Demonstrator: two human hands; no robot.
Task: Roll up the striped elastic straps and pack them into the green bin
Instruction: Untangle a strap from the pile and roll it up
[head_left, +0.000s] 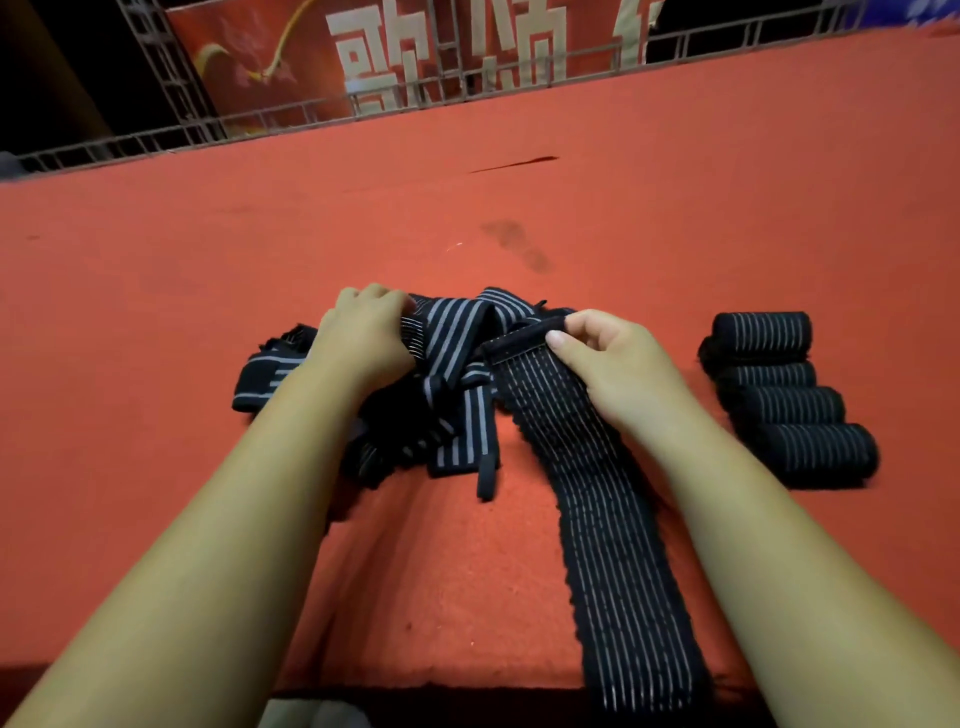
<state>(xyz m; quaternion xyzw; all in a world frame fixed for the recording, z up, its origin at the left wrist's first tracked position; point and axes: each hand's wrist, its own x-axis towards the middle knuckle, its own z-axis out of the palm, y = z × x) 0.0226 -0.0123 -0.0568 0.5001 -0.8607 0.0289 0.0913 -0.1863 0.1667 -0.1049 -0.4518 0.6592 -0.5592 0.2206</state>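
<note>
Talking about the long striped strap (597, 493): laid out flat on the red felt surface (467, 218), running from the near edge up to the middle, capped at the far end with a stiffer-looking black tab (519, 340). Looks light, floppy and stretchy, so probably best grabbed right at that tab and rolled from there under a bit of tension, otherwise likely to spring loose or wander crooked. Pinched at exactly that tab by the right hand (613, 358), with thumb on top and fingers curled behind. Just beside, buried in the tangled pile of loose straps (447, 374): the left hand (358, 338), curled round a bunch of it, probably pinning the mess out of the way. Further right, well apart from the pile, parked in a touching row: four finished rolls (789, 400). Can't spot a green bin anywhere, so no packing yet by the look of it.
</note>
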